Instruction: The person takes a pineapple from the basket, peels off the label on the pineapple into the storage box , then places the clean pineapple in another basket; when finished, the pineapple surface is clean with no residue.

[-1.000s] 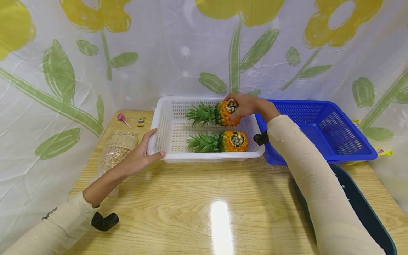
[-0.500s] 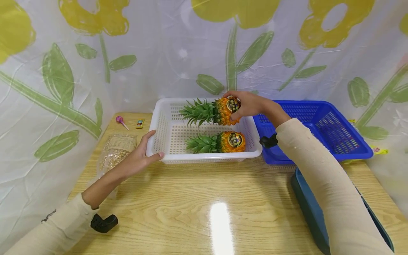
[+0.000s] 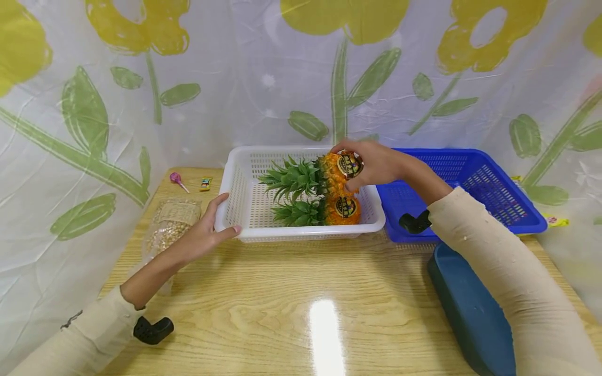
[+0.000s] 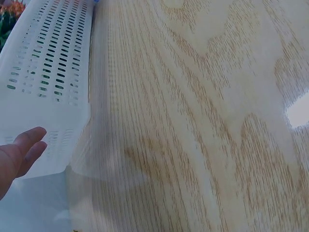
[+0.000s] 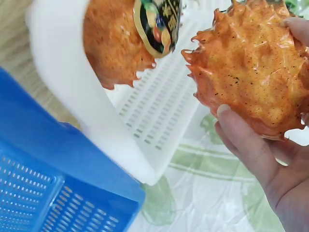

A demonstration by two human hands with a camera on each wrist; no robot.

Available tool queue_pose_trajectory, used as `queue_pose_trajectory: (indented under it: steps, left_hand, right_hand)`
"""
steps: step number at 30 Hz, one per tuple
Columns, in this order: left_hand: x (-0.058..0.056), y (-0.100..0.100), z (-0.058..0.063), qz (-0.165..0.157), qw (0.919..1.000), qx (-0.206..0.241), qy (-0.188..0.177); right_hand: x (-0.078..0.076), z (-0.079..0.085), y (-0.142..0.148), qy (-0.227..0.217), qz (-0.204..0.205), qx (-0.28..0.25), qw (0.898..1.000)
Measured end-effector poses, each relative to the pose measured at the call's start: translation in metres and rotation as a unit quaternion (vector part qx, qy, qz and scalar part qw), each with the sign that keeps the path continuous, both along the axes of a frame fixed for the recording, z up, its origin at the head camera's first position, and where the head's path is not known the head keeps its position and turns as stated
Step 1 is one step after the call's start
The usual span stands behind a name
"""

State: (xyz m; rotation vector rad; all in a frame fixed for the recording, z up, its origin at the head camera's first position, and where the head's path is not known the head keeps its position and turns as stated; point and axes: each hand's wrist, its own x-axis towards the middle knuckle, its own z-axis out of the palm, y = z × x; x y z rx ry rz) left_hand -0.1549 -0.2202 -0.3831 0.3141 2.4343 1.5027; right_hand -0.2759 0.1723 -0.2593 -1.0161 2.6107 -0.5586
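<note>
Presently, my right hand point(image 3: 378, 161) pinches the first pineapple point(image 3: 335, 180) between thumb and fingers, at two o'clock over the white basket point(image 3: 301, 230); the second pineapple point(image 3: 336, 215) lies at four. My left hand point(image 3: 207, 232) touches the eight-o'clock corner, fingers spread. Grasping appears complete—letting go is not yet done.

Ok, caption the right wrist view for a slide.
A right hand holds one pineapple; another pineapple lies in the white basket.
</note>
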Motion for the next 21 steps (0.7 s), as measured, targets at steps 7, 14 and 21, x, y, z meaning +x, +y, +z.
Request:
queue_pose_trajectory:
  steps: [7, 14, 21]
  left_hand:
    - [0.001, 0.0, 0.001, 0.002, 1.0, -0.005, -0.001]
    - [0.0, 0.0, 0.0, 0.003, 1.0, -0.007, -0.003]
    - [0.0, 0.001, 0.0, 0.002, 1.0, -0.005, -0.003]
  right_hand:
    - [0.02, 0.002, 0.009, -0.005, 0.018, -0.03, 0.999]
    - [0.036, 0.0, 0.021, -0.01, 0.016, -0.048, 0.999]
    - [0.06, -0.005, 0.029, -0.023, 0.02, -0.066, 0.997]
